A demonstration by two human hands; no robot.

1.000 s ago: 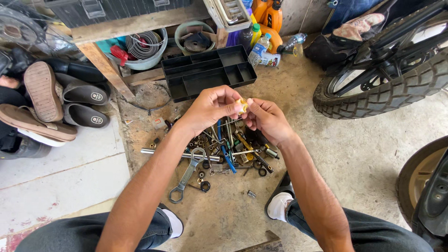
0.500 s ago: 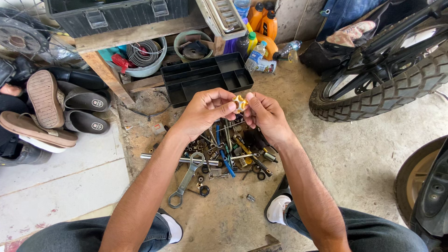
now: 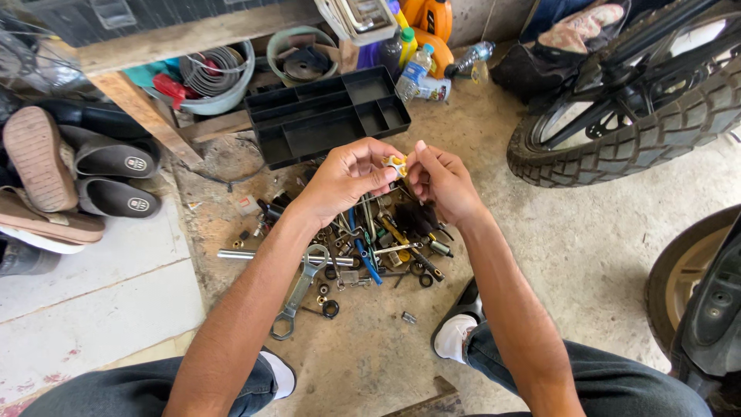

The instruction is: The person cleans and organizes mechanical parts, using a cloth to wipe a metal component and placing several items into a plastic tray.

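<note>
Concrete floor, tool pile (image 3: 363, 247) below: both hands, left (image 3: 347, 177) and right (image 3: 444, 185), still pinched on small brass fitting (image 3: 397, 164), now turned slightly.

A dusty concrete floor (image 3: 587, 255) carries everything. At the centre of the frame lies a heap of small tools and nuts (image 3: 370, 243), with a long wrench (image 3: 297, 292) at its left edge. A black divided tray (image 3: 328, 116) rests above it, bottles (image 3: 417, 58) beyond, sandals (image 3: 73, 174) at far left.
</note>
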